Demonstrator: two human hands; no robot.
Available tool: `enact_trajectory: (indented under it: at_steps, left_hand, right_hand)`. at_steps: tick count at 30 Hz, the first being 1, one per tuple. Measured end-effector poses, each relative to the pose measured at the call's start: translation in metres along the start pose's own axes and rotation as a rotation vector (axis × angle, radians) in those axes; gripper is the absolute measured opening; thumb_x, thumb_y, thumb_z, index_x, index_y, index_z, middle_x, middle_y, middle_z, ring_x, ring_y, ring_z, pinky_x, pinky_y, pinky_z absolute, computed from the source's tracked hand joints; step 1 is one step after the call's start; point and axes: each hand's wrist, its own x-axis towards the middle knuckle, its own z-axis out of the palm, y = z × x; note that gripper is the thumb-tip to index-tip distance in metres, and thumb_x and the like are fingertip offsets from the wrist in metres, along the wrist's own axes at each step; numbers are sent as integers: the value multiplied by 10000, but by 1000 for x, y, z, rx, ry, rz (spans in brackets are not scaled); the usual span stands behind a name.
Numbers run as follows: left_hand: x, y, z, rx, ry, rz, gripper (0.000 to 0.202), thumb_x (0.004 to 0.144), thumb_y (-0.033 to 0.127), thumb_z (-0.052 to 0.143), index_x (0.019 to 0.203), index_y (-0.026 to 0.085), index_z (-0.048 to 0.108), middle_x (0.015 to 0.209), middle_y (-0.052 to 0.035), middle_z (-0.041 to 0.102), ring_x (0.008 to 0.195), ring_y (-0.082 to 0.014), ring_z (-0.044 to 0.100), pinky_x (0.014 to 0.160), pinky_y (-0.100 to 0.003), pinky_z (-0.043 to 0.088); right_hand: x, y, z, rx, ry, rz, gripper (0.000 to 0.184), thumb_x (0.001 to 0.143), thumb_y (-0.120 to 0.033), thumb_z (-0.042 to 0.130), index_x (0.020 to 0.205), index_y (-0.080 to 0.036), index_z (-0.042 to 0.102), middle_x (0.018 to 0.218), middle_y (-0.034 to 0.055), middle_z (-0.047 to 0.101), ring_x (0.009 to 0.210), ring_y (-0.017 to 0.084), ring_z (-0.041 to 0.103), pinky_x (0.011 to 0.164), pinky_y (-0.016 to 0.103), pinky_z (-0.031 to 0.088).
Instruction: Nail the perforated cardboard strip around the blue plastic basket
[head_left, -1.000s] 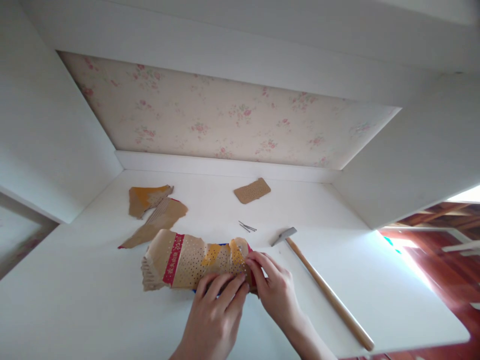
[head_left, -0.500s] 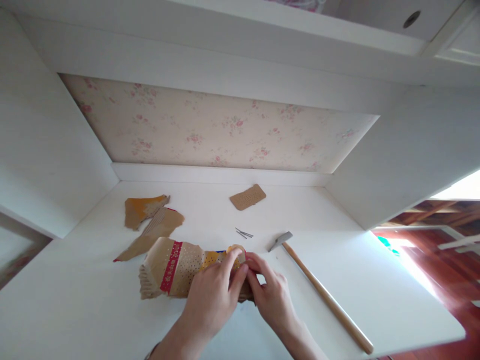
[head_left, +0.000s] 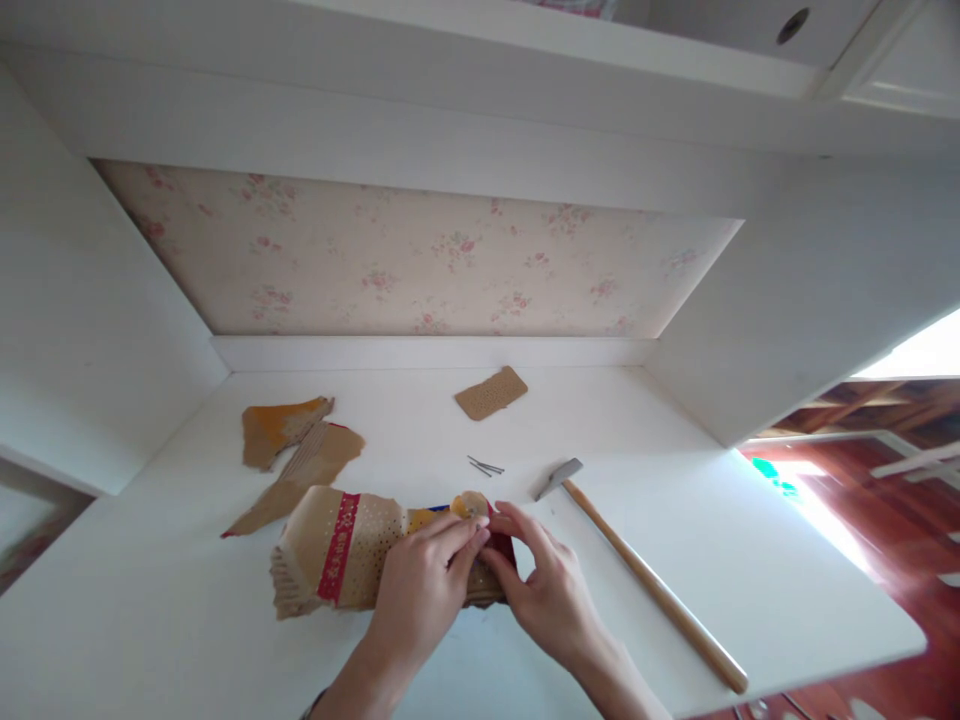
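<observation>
A stack of torn corrugated cardboard (head_left: 367,540), printed with holes or dots, a red band and yellow patches, lies on the white desk in front of me. Over its right part, my left hand (head_left: 427,570) has thumb and index finger pinched together; what sits between the tips is too small to make out. My right hand (head_left: 544,580) meets it there, its curled fingers and thumb gripping the cardboard near the right end. A small yellow flap of the cardboard curls up behind the fingertips. Several thin nails (head_left: 486,466) lie loose just beyond the stack.
A hammer (head_left: 645,575) with a wooden handle lies to the right, its head near the nails. Torn cardboard scraps (head_left: 300,475) rest at the left, and a small brown piece (head_left: 491,393) is farther back. White panels (head_left: 810,290) enclose the desk (head_left: 750,560).
My left thumb and index finger have come closer together at the tips. My right fingers have shifted slightly along the cardboard's right end. The view has tilted a little.
</observation>
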Motion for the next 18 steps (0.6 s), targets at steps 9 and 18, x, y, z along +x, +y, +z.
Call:
enact_trajectory:
  at_steps: [9,18]
  left_hand:
    - [-2,-6,3,-17,-48,-5,230,994,287,469,917,225,677,905,-15,731,774,-131,698,758,-215,538]
    - [-3,-4,4,15,-115,19,196,983,230,484,963,249,678,985,12,737,838,-123,705,767,-189,515]
  right_hand:
    - [-19,41,-49,-198,328,327,274,930,-433,539,1131,-251,579,1050,95,725,944,270,692,630,353,583]
    - [-27,105,-66,-741,-59,453,381,955,-342,458,1274,-147,531,1195,173,616,1070,350,565,891,473,451]
